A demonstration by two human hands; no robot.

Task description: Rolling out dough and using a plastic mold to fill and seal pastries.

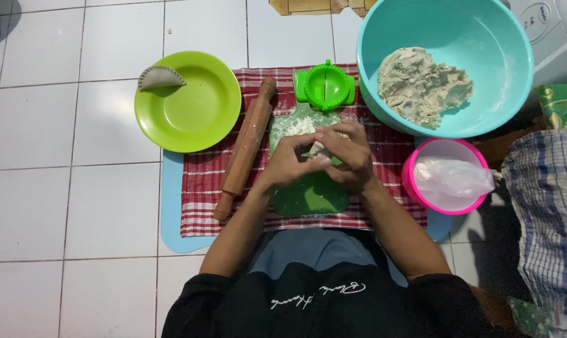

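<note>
On the far left sits a green plate [189, 103] on the white tile floor [64, 188]. One folded dumpling [160, 77] rests on its left rim, out of the way of the work. Just right of the plate a wooden rolling pin [246, 147] lies slanted on the red checked cloth [202, 188], near enough to grab. The cloth lies over a blue mat [171, 206], so the flour seems to stay off the tiles.

In the middle is a green board [308, 197], dusted with flour at the top. A green dumpling press [325, 86] lies open just past the board.

Both hands meet over the board. The left hand [290, 164] and the right hand [349, 156] curl in toward each other, and their fingertips pinch a small lump of dough [318, 150] between them. The lump is held just above the board, so crumbs would fall on it.

To the right, a big teal bowl [446, 25] holds the rest of the dough, close to the right hand. Below it a pink bowl [415, 181] holds a clear plastic bag [452, 177]. A checked blue cloth [546, 213] sits at the far right.
</note>
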